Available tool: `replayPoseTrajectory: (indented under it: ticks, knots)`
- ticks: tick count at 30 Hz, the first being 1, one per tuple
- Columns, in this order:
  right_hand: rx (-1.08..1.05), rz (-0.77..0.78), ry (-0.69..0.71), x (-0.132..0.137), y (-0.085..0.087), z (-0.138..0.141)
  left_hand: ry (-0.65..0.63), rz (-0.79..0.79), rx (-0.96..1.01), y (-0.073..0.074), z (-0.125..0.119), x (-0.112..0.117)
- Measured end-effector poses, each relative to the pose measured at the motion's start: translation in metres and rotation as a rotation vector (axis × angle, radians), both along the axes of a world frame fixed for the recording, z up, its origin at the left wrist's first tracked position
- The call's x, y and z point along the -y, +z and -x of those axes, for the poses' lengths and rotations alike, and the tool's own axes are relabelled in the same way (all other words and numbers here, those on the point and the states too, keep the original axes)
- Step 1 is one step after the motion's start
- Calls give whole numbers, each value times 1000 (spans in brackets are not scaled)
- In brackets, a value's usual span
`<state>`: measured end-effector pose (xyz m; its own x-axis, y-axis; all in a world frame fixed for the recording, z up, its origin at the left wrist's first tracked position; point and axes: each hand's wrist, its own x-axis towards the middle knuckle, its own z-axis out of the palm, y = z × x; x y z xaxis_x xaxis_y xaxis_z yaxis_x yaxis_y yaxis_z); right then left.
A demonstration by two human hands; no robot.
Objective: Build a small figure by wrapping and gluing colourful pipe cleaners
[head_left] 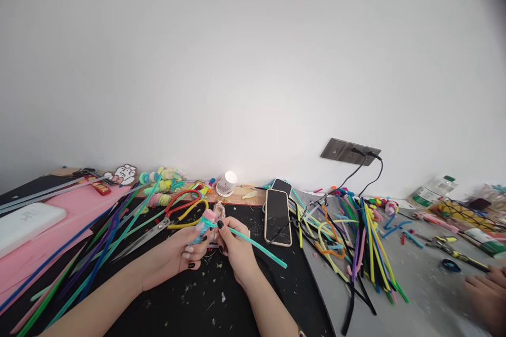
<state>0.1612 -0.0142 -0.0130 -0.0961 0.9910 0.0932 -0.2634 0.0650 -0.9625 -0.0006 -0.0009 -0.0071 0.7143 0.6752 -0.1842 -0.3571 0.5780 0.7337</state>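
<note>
My left hand is closed around a small coiled pipe-cleaner piece, mostly blue with a pink top. My right hand pinches a teal pipe cleaner against that piece. The teal length sticks out to the right past my right hand, its free end over the black mat. Both hands meet just above the mat, and the fingers hide part of the coil. Scissors lie left of my hands, blades slanting toward the lower left. Just behind the hands is a small crinkled, shiny item.
Loose pipe cleaners and pink sheets with a white case lie left. A paper cup stands behind. Phones, piled pipe cleaners, pliers and another person's hand are right.
</note>
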Motion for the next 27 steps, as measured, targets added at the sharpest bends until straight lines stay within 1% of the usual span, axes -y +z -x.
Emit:
replayPoseTrajectory:
  ticks: [2,4,8,12,17,19,23,27]
  knots:
    - [16,6,-4,0,1,0,19,-59,-17,1,0,1]
    - [61,13,-31,1,2,0,35,-86,-35,2,0,1]
    - [160,8,-110,3,6,0,72,-85,-55,1,-1,1]
    - [189,0,-138,6,11,0,90,-86,-83,1,-2,2]
    - [254,-22,-206,8,12,0,126,-123,-162,2,-2,2]
    - [284,-45,-240,8,11,-1,151,-164,-193,3,-2,1]
    - [293,-72,-242,7,11,-3,142,-259,-237,4,-4,1]
    - [288,-91,-237,6,12,-3,118,-280,-233,6,-5,4]
